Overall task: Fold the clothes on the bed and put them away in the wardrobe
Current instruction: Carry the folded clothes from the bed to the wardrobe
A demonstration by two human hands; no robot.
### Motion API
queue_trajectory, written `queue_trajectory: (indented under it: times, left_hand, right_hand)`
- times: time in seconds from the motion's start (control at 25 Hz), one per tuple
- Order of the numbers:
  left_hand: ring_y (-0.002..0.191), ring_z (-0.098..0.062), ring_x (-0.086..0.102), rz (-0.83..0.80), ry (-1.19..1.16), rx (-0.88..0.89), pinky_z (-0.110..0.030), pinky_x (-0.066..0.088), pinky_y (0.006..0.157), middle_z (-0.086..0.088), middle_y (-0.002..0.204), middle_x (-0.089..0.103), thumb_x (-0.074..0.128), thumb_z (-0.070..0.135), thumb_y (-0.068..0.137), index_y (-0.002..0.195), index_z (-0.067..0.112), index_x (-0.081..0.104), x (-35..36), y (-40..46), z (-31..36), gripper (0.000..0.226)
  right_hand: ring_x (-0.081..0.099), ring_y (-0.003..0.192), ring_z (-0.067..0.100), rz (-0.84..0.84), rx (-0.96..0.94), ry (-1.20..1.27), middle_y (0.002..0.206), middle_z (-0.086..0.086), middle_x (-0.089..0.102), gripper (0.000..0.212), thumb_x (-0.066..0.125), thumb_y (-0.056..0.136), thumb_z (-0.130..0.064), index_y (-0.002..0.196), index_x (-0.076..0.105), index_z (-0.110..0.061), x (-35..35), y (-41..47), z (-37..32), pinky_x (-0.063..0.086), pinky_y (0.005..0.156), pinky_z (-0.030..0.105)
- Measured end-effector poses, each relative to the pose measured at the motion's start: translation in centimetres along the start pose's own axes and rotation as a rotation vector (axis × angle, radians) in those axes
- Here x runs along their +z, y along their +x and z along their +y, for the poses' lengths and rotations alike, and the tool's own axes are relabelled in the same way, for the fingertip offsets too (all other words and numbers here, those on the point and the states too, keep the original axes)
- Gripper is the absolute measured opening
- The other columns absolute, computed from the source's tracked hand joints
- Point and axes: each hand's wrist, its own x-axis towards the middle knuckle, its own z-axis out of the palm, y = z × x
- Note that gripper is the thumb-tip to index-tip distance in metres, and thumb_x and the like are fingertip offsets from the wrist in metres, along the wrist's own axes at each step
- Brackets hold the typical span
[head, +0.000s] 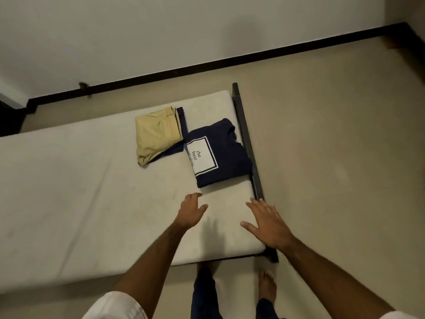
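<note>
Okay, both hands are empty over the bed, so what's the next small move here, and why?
Probably reach forward and slide both hands under the navy T-shirt to lift it. It already lies folded near the bed's end, closest to the open left hand and right hand, and the tan trousers beyond are folded too.

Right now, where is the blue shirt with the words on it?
The folded blue shirt lies on the mattress against the dark bed frame, right of the tan trousers.
</note>
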Motion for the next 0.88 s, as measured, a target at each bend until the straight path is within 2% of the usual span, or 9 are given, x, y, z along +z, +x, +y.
queue_trajectory:
  times: [0.12,0.2,0.32,0.44,0.52,0.6,0.68,0.8,0.88]
  left_hand:
    - [0.137,-0.026,0.041,0.016,-0.435,-0.16,-0.035,0.036,0.107,-0.012,0.151,0.04,0.063,0.034,0.096,0.149,0.01,0.033,-0.7,10.0,-1.8,0.065]
    - [0.131,-0.025,0.045,0.018,-0.661,-0.267,-0.038,0.039,0.106,-0.011,0.15,0.041,0.066,0.039,0.094,0.151,0.013,0.028,0.0,16.1,-3.9,0.074]
    - [0.129,-0.024,0.046,-0.031,-0.837,-0.345,-0.042,0.042,0.105,-0.008,0.149,0.041,0.072,0.049,0.086,0.155,0.013,0.018,1.6,22.3,-6.9,0.095]
    - [0.124,-0.02,0.055,-0.017,-0.944,-0.315,-0.043,0.047,0.107,0.0,0.141,0.047,0.082,0.059,0.063,0.154,0.013,0.018,3.5,26.7,-8.9,0.12]
    - [0.116,-0.019,0.061,-0.005,-0.989,-0.301,-0.043,0.052,0.102,0.002,0.133,0.055,0.087,0.054,0.063,0.147,0.014,0.027,4.0,28.5,-9.1,0.111]
    - [0.108,-0.019,0.067,-0.078,-1.025,-0.271,-0.04,0.056,0.095,-0.001,0.124,0.065,0.089,0.045,0.068,0.134,0.012,0.041,4.0,29.7,-9.1,0.088]
    - [0.103,-0.019,0.071,-0.142,-1.025,-0.22,-0.036,0.058,0.088,-0.004,0.119,0.072,0.089,0.041,0.065,0.129,0.009,0.055,3.2,30.0,-9.0,0.079]
    - [0.103,-0.019,0.072,-0.185,-1.097,-0.161,-0.034,0.059,0.083,-0.002,0.115,0.074,0.085,0.025,0.076,0.128,0.011,0.059,2.0,28.2,-8.3,0.06]
    - [0.109,-0.02,0.07,-0.252,-1.158,-0.123,-0.036,0.058,0.089,-0.002,0.119,0.073,0.079,0.017,0.081,0.128,0.015,0.059,2.5,25.4,-8.2,0.051]
  right_hand:
    - [0.021,0.151,0.015,-0.05,0.132,0.284,0.166,-0.005,0.018,0.102,0.022,0.076,-0.087,0.158,0.019,-0.027,4.1,7.3,-0.1,0.02,0.123,0.035]
    - [0.027,0.148,0.013,-0.074,0.242,0.543,0.164,-0.007,0.023,0.085,0.044,0.089,-0.073,0.158,0.02,-0.03,7.5,12.6,-0.6,0.027,0.12,0.034]
    - [0.032,0.146,0.014,0.004,0.388,0.839,0.161,-0.007,0.03,0.075,0.055,0.094,-0.06,0.156,0.025,-0.03,10.4,18.8,-1.8,0.032,0.117,0.036]
    - [0.049,0.131,0.017,0.166,0.543,1.187,0.149,-0.002,0.045,0.058,0.057,0.096,-0.052,0.145,0.036,-0.028,12.3,24.0,-2.5,0.042,0.105,0.035]
    - [0.054,0.124,0.02,0.232,0.607,1.441,0.141,-0.002,0.052,0.051,0.061,0.094,-0.049,0.137,0.04,-0.031,13.0,26.5,-2.7,0.046,0.104,0.042]
    - [0.055,0.124,0.023,0.278,0.671,1.656,0.138,-0.002,0.056,0.059,0.067,0.09,-0.05,0.14,0.043,-0.03,13.6,28.3,-2.6,0.048,0.103,0.047]
    - [0.061,0.121,0.025,0.328,0.686,1.784,0.133,0.0,0.063,0.065,0.074,0.083,-0.052,0.138,0.048,-0.03,13.7,29.6,-2.7,0.05,0.101,0.051]
    - [0.067,0.114,0.032,0.357,0.624,1.943,0.124,0.009,0.07,0.062,0.079,0.079,-0.047,0.133,0.057,-0.026,12.1,29.8,-3.3,0.052,0.098,0.057]
    - [0.069,0.111,0.034,0.334,0.594,2.011,0.121,0.013,0.072,0.049,0.073,0.087,-0.042,0.13,0.062,-0.021,11.4,28.9,-3.8,0.051,0.1,0.056]
